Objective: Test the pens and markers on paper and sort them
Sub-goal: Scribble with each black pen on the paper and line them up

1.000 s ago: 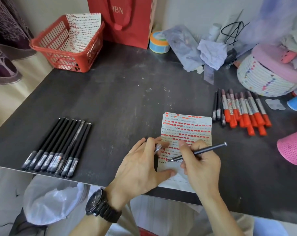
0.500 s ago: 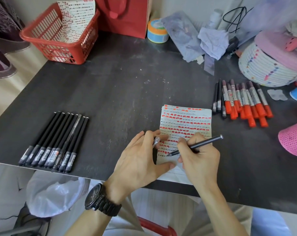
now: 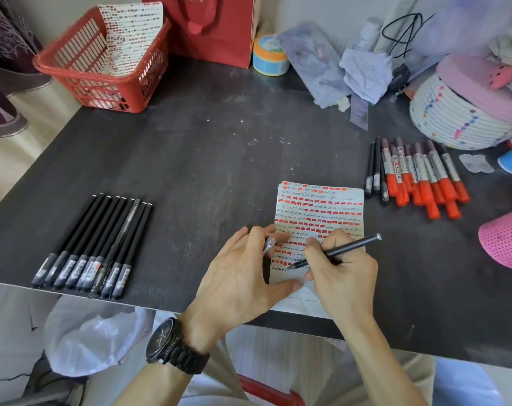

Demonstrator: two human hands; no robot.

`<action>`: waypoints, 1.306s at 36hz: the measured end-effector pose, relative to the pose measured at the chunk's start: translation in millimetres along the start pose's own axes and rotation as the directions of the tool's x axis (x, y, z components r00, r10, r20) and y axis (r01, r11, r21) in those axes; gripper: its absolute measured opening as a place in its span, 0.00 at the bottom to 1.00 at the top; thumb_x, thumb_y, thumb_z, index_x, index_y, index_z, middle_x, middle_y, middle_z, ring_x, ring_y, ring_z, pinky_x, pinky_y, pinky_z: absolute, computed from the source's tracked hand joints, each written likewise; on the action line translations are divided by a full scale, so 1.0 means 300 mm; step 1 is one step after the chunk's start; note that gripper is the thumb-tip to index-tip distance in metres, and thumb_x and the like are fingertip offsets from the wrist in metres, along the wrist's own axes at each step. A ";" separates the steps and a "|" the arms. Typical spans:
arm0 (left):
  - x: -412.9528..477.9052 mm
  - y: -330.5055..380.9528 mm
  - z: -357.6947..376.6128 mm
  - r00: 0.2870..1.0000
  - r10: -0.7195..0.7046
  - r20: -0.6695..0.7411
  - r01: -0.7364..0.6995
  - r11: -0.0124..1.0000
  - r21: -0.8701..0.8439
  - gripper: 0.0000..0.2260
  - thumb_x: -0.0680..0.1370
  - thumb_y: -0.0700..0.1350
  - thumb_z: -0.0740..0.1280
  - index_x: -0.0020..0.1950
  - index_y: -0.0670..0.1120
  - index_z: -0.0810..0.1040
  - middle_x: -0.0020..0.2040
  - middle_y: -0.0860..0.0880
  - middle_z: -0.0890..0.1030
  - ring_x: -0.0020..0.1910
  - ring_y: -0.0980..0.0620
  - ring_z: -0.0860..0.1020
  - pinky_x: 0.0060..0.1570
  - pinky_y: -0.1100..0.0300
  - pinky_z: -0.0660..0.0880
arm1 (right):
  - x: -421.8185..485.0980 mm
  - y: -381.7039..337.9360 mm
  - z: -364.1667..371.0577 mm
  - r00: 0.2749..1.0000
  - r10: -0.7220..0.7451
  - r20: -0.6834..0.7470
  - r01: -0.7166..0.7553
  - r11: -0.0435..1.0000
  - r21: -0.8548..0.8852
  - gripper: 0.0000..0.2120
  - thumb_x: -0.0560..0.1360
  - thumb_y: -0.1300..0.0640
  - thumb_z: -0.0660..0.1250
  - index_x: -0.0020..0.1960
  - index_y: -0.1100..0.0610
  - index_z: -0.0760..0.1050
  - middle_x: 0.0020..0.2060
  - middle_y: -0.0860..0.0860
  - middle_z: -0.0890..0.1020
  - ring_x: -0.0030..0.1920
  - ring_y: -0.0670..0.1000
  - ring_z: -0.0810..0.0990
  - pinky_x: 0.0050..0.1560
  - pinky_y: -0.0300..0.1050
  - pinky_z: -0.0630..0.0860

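A sheet of lined paper (image 3: pixel 319 212), covered in orange marks and small scribbles, lies near the table's front edge. My right hand (image 3: pixel 341 273) grips a black pen (image 3: pixel 345 249) with its tip on the paper's lower left part. My left hand (image 3: pixel 243 276) rests on the paper's left edge, thumb pressing the sheet, and holds the pen's cap (image 3: pixel 268 246) between its fingers. Several black pens (image 3: pixel 96 247) lie in a row at the left. Several orange markers (image 3: pixel 424 180) and a few black pens (image 3: pixel 376 168) lie at the right.
A red basket (image 3: pixel 81 80) with a marked sheet stands at the back left, beside a red paper bag (image 3: pixel 216 27). A woven white basket (image 3: pixel 454 118), a pink mesh cup (image 3: pixel 506 238), a tape roll (image 3: pixel 269 55) and cloths crowd the back right. The dark table (image 3: pixel 205 159) ends just before me.
The view has shifted slightly. My right hand's pen tip has moved a little along the paper's lower lines; my left hand stays on the sheet with the cap.
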State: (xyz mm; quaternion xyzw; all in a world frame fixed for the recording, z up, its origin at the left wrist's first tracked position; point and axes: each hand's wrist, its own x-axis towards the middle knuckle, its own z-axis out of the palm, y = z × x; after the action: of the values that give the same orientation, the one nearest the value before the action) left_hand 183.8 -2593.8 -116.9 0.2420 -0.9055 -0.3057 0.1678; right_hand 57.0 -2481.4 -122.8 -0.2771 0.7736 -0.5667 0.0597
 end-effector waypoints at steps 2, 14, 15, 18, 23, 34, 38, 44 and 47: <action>0.000 0.000 0.001 1.000 0.003 -0.002 -0.003 1.000 0.003 0.29 0.69 0.66 0.74 0.63 0.53 0.71 0.68 0.62 0.75 0.68 0.63 0.67 0.69 0.57 0.70 | 0.000 0.000 -0.002 1.000 -0.002 -0.001 0.002 1.000 -0.002 0.13 0.69 0.44 0.66 0.33 0.52 0.71 0.24 0.47 0.78 0.31 0.44 0.80 0.35 0.25 0.72; -0.001 0.009 -0.008 1.000 -0.016 0.018 0.017 1.000 -0.017 0.30 0.69 0.66 0.74 0.65 0.53 0.72 0.68 0.61 0.75 0.68 0.63 0.68 0.70 0.57 0.70 | -0.001 0.002 -0.005 1.000 0.001 0.003 -0.002 0.999 0.043 0.14 0.70 0.45 0.66 0.31 0.52 0.71 0.24 0.47 0.79 0.28 0.46 0.80 0.33 0.29 0.74; 0.000 0.010 -0.009 1.000 -0.018 0.017 0.018 1.000 -0.017 0.30 0.69 0.65 0.74 0.65 0.53 0.72 0.69 0.61 0.75 0.68 0.63 0.69 0.70 0.58 0.70 | 0.000 0.002 -0.006 1.000 0.002 0.001 -0.003 0.999 0.044 0.13 0.70 0.45 0.66 0.32 0.52 0.72 0.24 0.48 0.78 0.28 0.46 0.79 0.33 0.29 0.73; 0.000 0.011 -0.008 1.000 -0.012 0.017 0.012 1.000 -0.008 0.29 0.69 0.65 0.74 0.64 0.53 0.72 0.69 0.61 0.75 0.68 0.63 0.67 0.70 0.58 0.69 | -0.001 0.002 -0.006 1.000 -0.006 -0.002 0.006 0.999 0.043 0.14 0.70 0.45 0.67 0.31 0.52 0.71 0.24 0.47 0.78 0.29 0.47 0.80 0.34 0.28 0.73; 0.000 0.008 -0.007 1.000 -0.009 0.027 0.009 1.000 0.008 0.28 0.69 0.66 0.73 0.61 0.55 0.69 0.69 0.61 0.75 0.68 0.62 0.69 0.70 0.59 0.69 | -0.002 0.000 -0.008 1.000 -0.006 0.012 0.005 0.999 0.032 0.13 0.71 0.49 0.67 0.30 0.53 0.71 0.24 0.49 0.78 0.32 0.47 0.80 0.36 0.26 0.73; -0.010 0.009 -0.012 0.998 0.002 0.063 0.000 1.000 -0.024 0.24 0.72 0.67 0.68 0.63 0.60 0.68 0.68 0.64 0.73 0.70 0.72 0.63 0.72 0.58 0.67 | -0.005 -0.033 -0.017 0.992 0.089 -0.085 -0.076 0.987 0.143 0.17 0.78 0.55 0.71 0.32 0.50 0.71 0.23 0.51 0.77 0.23 0.47 0.77 0.28 0.39 0.74; -0.010 0.007 -0.041 0.993 -0.074 0.091 0.094 0.967 -0.236 0.05 0.79 0.65 0.56 0.50 0.66 0.67 0.63 0.67 0.77 0.69 0.65 0.67 0.64 0.64 0.66 | 0.001 -0.069 -0.037 0.970 0.238 -0.042 -0.198 0.882 0.427 0.12 0.76 0.46 0.67 0.35 0.49 0.75 0.25 0.50 0.77 0.23 0.48 0.73 0.24 0.37 0.70; 0.027 0.010 -0.058 0.986 -0.159 0.045 0.162 0.888 -0.431 0.15 0.82 0.61 0.48 0.48 0.55 0.69 0.42 0.54 0.77 0.40 0.56 0.73 0.42 0.65 0.67 | 0.018 -0.057 -0.059 0.960 0.281 0.017 -0.234 0.764 0.601 0.17 0.80 0.57 0.61 0.35 0.54 0.79 0.33 0.54 0.82 0.27 0.54 0.76 0.25 0.41 0.71; 0.047 0.015 -0.043 0.986 -0.158 0.047 0.163 0.891 -0.423 0.14 0.82 0.62 0.54 0.57 0.58 0.74 0.48 0.61 0.82 0.49 0.60 0.80 0.46 0.65 0.74 | 0.015 -0.057 -0.063 0.955 0.294 0.031 -0.254 0.763 0.595 0.14 0.83 0.61 0.59 0.42 0.55 0.78 0.34 0.60 0.82 0.26 0.54 0.75 0.25 0.41 0.72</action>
State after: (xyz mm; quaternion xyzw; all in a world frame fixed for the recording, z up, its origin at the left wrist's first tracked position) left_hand 176.5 -2604.5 -102.1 0.2716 -0.7949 -0.5098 0.1855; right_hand 51.7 -2471.3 -99.6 -0.1100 0.5914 -0.7733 0.2004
